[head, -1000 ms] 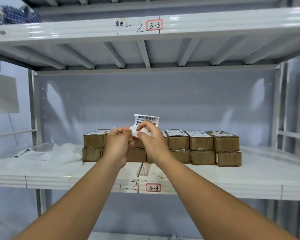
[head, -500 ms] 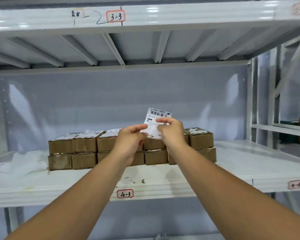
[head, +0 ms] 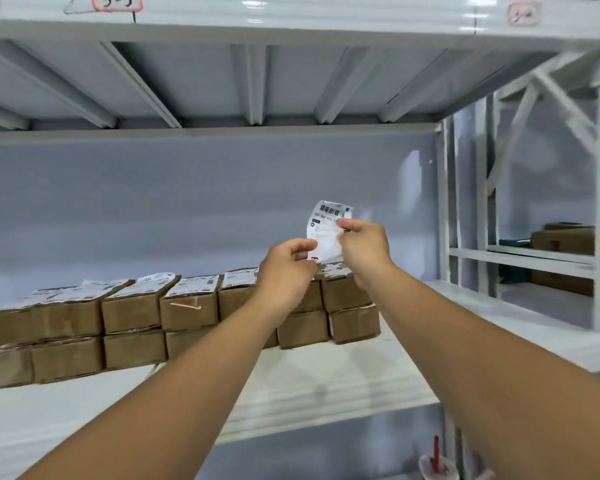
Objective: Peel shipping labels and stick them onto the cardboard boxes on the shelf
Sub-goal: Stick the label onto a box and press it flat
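A white shipping label (head: 327,233) with a barcode at its top is held upright in the air between both hands. My left hand (head: 286,270) pinches its lower left edge and my right hand (head: 362,245) pinches its right edge. Below and behind the hands, small brown cardboard boxes (head: 187,306) stand two high in a row on the white shelf (head: 326,379). The boxes in the top row carry white labels on their lids. My arms hide parts of the boxes near the row's right end.
The shelf above carries a red-framed tag (head: 116,1) reading 3-3. A white upright (head: 445,206) closes the bay on the right; beyond it, larger brown boxes (head: 565,240) sit in the neighbouring bay. A cup with a red straw (head: 437,469) shows below the shelf.
The view has swung to the right, so the box row now sits left of centre. Both hands with the label have shifted toward the row's right end and spread slightly apart.
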